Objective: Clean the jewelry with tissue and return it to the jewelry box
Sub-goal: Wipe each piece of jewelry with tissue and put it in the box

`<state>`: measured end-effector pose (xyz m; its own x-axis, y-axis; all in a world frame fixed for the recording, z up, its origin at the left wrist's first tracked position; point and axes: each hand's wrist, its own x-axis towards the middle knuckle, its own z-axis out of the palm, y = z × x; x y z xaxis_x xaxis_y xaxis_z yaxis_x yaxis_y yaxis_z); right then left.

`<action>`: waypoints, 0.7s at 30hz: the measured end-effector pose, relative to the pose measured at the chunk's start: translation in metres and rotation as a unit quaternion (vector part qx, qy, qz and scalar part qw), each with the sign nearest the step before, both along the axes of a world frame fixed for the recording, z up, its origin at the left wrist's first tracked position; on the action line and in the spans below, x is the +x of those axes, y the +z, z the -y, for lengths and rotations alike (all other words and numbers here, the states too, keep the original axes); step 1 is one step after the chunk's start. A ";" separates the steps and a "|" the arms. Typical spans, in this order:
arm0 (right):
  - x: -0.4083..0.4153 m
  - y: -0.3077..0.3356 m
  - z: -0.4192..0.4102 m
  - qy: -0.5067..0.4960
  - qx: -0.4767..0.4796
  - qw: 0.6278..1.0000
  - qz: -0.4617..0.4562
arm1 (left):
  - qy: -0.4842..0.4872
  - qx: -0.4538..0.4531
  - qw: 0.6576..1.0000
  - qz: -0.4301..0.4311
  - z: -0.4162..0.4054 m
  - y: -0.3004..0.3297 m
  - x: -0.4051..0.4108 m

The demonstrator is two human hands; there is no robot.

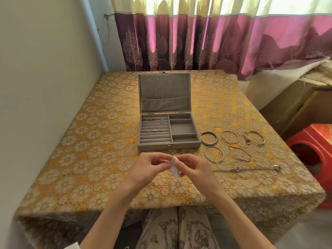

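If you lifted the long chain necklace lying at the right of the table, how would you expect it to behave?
The chain necklace would probably go limp and dangle, since it is thin links lying slack on the tablecloth. It likely feels light. Its pendant may swing.

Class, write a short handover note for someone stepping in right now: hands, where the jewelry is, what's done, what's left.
Left hand and right hand both pinch the tissue above the table; whether it wraps a small piece cannot be told.
Jewelry box open; rings in its slots, necklaces hung in the lid.
Left: bangles and a chain necklace lie on the tablecloth to the right of the box, to wipe and return.
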<state>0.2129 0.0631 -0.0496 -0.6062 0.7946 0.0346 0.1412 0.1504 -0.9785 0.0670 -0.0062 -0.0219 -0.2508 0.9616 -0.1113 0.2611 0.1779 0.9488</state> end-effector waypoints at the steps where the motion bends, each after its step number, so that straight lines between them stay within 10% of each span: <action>1: 0.000 0.000 0.000 0.003 -0.025 1.000 -0.007 | -0.005 0.003 1.000 -0.002 0.001 0.000 0.001; 11: 0.006 0.001 0.001 0.003 -0.080 0.997 -0.016 | -0.008 0.007 0.990 -0.143 0.000 -0.006 0.001; 21: 0.006 -0.011 -0.001 -0.009 0.004 0.999 0.040 | 0.004 -0.026 0.998 -0.059 -0.005 -0.015 0.003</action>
